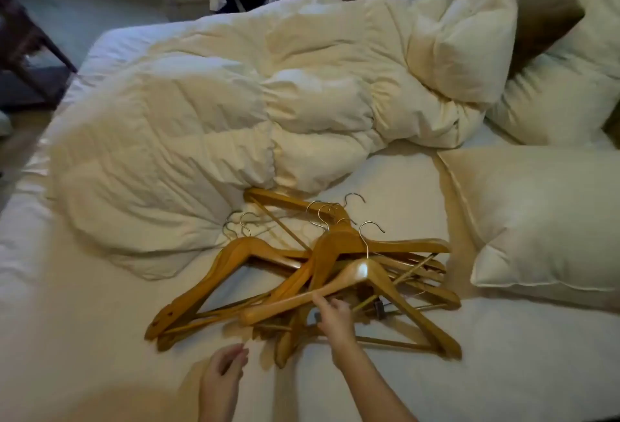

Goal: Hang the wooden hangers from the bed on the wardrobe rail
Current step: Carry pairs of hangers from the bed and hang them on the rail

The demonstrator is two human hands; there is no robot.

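Your left hand [223, 371] hangs lowest in view, over the near sheet, its fingers loosely curled and holding nothing. Your right hand [335, 319] reaches further in, to the pile.

Under both spreads the bed [100, 337], its white sheet bare along the near and left edges. Bunched duvet [208, 112] fills the far middle, with pillows [543, 216] piled at the right. Wooden hangers [335, 250] lie in a tangled heap on the sheet between the duvet and the near edge, arms crossed and most wire hooks pointing far.

Uppermost is a paler hanger [362, 274]. Your right fingers [317, 297] touch its near left arm, partly bent (whether they have closed round the wood I cannot tell).

You look to be at the pick-up step, with the wardrobe rail out of sight. Next you need a firm grip on that top hanger. Lift it straight up so its hook [369, 230] and lower bar clear the ones beneath. Your free hand could pin the heap down.
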